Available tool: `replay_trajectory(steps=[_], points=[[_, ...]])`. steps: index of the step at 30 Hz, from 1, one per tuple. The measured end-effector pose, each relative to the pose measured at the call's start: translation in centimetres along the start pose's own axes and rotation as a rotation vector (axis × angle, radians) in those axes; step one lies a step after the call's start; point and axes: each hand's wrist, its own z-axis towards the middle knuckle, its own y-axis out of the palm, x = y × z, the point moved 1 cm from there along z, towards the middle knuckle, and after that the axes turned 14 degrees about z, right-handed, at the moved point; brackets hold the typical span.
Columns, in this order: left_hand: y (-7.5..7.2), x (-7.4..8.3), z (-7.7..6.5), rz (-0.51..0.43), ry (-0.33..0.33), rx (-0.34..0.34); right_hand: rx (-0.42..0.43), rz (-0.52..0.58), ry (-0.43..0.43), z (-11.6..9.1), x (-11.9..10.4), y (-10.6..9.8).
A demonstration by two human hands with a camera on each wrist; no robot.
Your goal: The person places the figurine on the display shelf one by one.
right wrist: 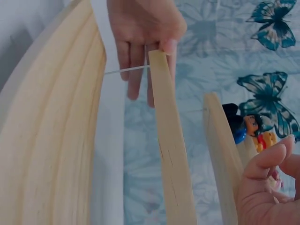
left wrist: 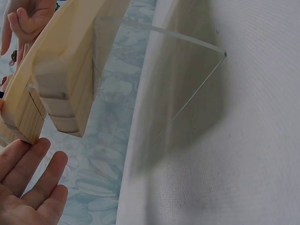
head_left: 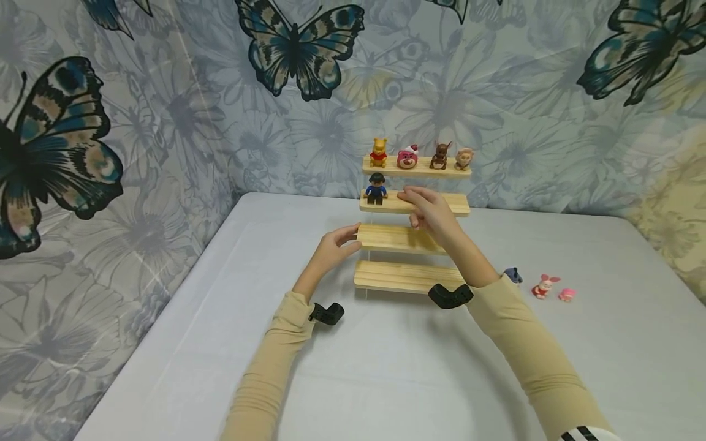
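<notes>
Stand: four-tier wooden stand (head_left: 410,275) on the white table (head_left: 386,367), squarely ahead of the person. Boards run long from left to right, stepping up and away; a clear support strip (left wrist: 197,42) shows underneath.
Left hand: left hand (head_left: 332,250) at the left end of the third board (head_left: 397,237) from the top. Fingers mostly straight, tips touching the wood; looks like steadying.
Right hand: right hand (head_left: 432,214) reaching in over the second board (head_left: 460,205), fingertips towards its left half, some fingers bent. Whether anything small is pinched there, I cannot tell.
Hands to each other: apart, right one higher and farther in.
Dark-haired figure: dark-haired figure in blue (head_left: 377,190), upright at the left end of the second board, just left of the right fingertips. Right hand nearer; left hand lower, one board down.
Key relation: figure and right fingertips line up along the board's long axis, so sideways spacing seems to matter most.
Top row, left to right: yellow bear (head_left: 378,153), pink bear (head_left: 407,157), brown figure (head_left: 439,157), tan figure (head_left: 464,158).
Table, right: blue-grey figure (head_left: 513,275) partly behind the right forearm, long-eared pink figure (head_left: 543,286), small pink piece (head_left: 567,294). Right arm nearer.
</notes>
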Motion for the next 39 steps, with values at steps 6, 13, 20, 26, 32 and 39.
replay_trajectory(steps=[6, 13, 20, 26, 32, 39], points=[[-0.1, 0.1, -0.1, 0.022, -0.003, -0.005, -0.010, 0.001, -0.010, -1.1, -0.1, -0.7], [0.1, -0.1, 0.0, 0.006, 0.009, 0.006, 0.006, 0.063, 0.007, -2.4, -0.1, -1.7], [0.1, 0.1, -0.1, 0.002, 0.000, -0.002, -0.003, 0.095, 0.017, -4.4, -0.5, -3.2], [0.1, 0.0, -0.1, -0.002, -0.008, 0.001, -0.101, 0.352, 0.003, -5.9, -0.5, -4.9], [0.3, -0.2, -0.1, -0.007, 0.013, 0.002, -0.186, 0.581, -0.006, -7.3, -0.4, -6.7], [0.2, 0.0, 0.1, 0.018, -0.024, -0.004, -0.181, 0.505, -0.050, -8.4, -1.1, -8.5]])
